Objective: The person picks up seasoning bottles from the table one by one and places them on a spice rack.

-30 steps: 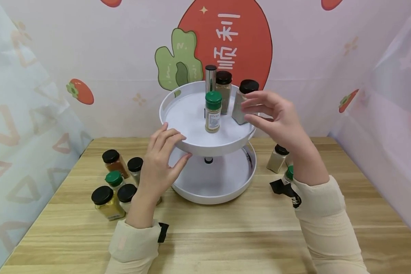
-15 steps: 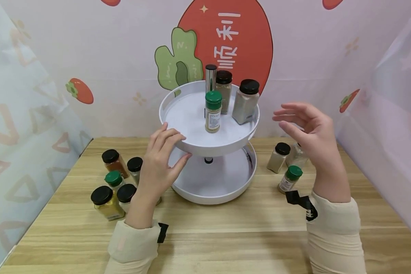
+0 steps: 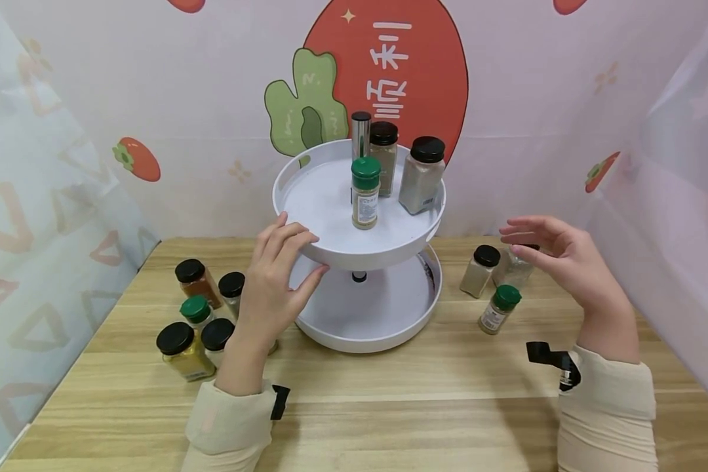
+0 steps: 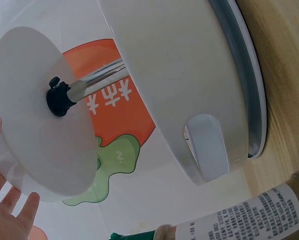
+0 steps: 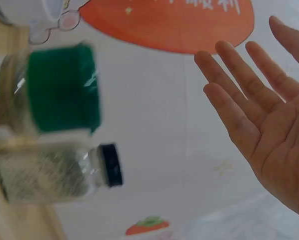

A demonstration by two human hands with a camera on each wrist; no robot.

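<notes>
My left hand [image 3: 271,282] holds the rim of the white two-tier rack's upper tray [image 3: 360,260], fingers over the edge and thumb below. On that tray stand a green-capped spice bottle [image 3: 366,203] and two black-lidded jars, one pale [image 3: 421,183], one brownish [image 3: 385,164], around a metal post [image 3: 361,134]. My right hand [image 3: 572,262] hovers with bent, parted fingers and nothing in it, by a clear black-lidded jar [image 3: 514,270] that it partly hides. Near it are a beige-filled jar [image 3: 476,276] and a green-capped bottle [image 3: 495,314]. The right wrist view shows the empty palm [image 5: 284,140].
The lower tray [image 3: 362,344] sits on the wooden table [image 3: 389,419]. Left of it stand several jars, among them a yellow one [image 3: 191,360], a reddish-brown one [image 3: 200,288] and a green-capped one [image 3: 197,311]; the left forearm partly covers this group. Printed cloth [image 3: 212,98] hangs behind.
My right hand has drawn away from the pale jar on the upper tray, moving right and down towards the jars on the table. The left hand stays at the rim.
</notes>
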